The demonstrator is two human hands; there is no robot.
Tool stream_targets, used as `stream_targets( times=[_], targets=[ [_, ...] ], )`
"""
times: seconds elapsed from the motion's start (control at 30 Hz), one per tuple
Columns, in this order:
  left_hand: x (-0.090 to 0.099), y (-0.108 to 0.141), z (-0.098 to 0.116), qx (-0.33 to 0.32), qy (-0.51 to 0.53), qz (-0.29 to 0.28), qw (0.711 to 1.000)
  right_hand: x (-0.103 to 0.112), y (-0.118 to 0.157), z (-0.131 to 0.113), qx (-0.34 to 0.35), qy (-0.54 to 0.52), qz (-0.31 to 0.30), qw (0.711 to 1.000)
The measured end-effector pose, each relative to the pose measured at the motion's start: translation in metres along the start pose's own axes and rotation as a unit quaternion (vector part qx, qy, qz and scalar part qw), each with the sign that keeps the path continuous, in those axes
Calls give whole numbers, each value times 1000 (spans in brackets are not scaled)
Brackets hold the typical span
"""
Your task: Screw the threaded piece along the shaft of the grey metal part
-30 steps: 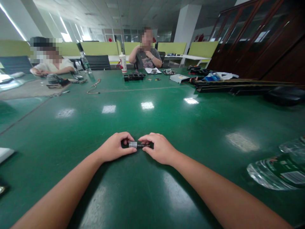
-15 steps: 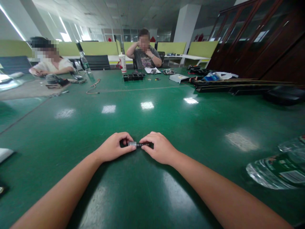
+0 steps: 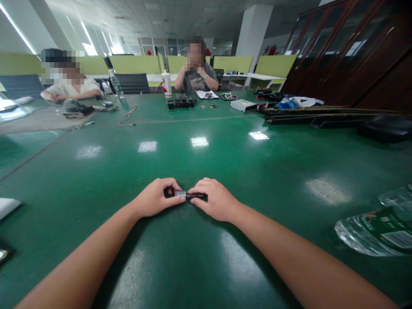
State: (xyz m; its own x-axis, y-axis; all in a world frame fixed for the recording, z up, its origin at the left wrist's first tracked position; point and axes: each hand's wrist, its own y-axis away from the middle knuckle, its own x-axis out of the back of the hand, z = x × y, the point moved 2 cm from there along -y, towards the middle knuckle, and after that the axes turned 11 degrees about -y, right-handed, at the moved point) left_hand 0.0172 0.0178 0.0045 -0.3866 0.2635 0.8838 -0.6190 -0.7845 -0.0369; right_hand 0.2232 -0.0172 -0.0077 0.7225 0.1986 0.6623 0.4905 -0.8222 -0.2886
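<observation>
Just above the green table, my left hand (image 3: 158,197) pinches a small silver cylinder (image 3: 180,194) between thumb and fingers. A dark ridged shaft (image 3: 195,195) lines up with the cylinder's right end, and my right hand (image 3: 213,199) is closed on it with thumb and forefinger. The two parts lie end to end, roughly level. Whether they are one piece or two I cannot tell, since fingertips cover part of the joint.
Plastic water bottles (image 3: 375,231) lie at the right edge. A white object (image 3: 9,208) sits at the left. Across the table are a black slotted part (image 3: 182,103), a grey metal box (image 3: 243,105), long dark strips (image 3: 289,115) and two seated people.
The silver cylinder and dark shaft have shifted very slightly, with more of the shaft showing at the right fingers. Both hands hold nearly the same place. The person opposite has lowered an arm.
</observation>
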Motion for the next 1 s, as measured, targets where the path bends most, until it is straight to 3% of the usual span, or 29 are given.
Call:
stream_targets(
  times=[1.0],
  targets=[
    [1,0,2,14,12,-4,1000,6,2,4,-38,19,26,999]
  ],
)
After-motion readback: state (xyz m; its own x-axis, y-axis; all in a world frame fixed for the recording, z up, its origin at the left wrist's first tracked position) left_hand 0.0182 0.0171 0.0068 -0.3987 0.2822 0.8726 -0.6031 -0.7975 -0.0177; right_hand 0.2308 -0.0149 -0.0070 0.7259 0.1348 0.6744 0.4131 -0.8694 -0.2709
